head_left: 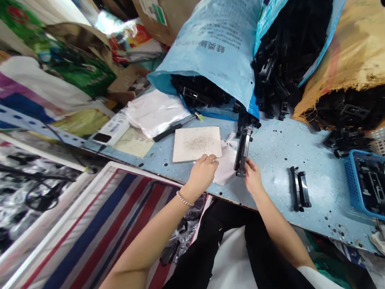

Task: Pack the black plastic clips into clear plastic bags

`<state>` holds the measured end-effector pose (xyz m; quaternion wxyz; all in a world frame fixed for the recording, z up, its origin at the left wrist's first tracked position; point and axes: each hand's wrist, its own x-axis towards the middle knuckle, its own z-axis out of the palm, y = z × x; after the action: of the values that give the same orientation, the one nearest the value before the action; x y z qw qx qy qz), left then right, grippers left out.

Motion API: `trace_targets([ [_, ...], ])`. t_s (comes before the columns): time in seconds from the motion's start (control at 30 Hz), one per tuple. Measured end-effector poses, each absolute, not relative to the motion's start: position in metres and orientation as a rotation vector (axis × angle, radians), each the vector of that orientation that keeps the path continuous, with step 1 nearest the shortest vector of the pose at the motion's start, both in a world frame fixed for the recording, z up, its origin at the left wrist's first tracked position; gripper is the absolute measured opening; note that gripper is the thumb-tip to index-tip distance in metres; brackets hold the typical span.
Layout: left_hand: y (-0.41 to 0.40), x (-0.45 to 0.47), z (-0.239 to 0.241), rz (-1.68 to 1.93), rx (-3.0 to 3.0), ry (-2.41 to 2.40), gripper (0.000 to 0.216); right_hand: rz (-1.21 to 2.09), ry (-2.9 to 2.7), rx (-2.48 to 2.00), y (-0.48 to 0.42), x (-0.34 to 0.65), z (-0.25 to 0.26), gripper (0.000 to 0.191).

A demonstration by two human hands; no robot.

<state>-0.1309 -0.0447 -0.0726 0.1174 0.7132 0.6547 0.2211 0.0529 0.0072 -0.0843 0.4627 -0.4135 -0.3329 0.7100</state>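
Observation:
My right hand [253, 176] grips the lower end of a long black plastic part [242, 151], which stands up from the bench toward the sacks. To its left, a thin clear plastic bag [225, 168] lies on the bench. My left hand [204, 170] pinches the bag's left edge, its fingers together and partly hidden. A square of worn cardboard [197, 144] with dark smudges lies just beyond my left hand. Two more black plastic parts [300, 189] rest side by side on the bench to the right of my right hand.
A blue sack [216, 42], another blue sack and a yellow sack [368, 48] spill black parts at the back. A blue basket [352, 178] of parts stands right. Clear bags [158, 111], a black-handled tool [169, 131] and a white box [112, 128] lie left. Striped cloth [109, 227] lines a bin below.

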Motion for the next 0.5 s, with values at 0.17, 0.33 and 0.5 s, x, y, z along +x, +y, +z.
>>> trace_targets([
  [0.17,-0.034,-0.139,-0.081,0.637,2.117,1.793,0.054,2.324,-0.607,-0.972,-0.034,0.108,-0.080,0.019],
  [0.33,-0.058,-0.121,-0.068,0.890,2.081,1.647,0.056,2.686,-0.347,-0.982,-0.047,0.109,-0.095,0.016],
  [0.5,-0.103,-0.081,-0.046,0.927,2.188,1.320,0.063,2.229,-0.685,-1.064,-0.038,0.079,-0.100,0.013],
])
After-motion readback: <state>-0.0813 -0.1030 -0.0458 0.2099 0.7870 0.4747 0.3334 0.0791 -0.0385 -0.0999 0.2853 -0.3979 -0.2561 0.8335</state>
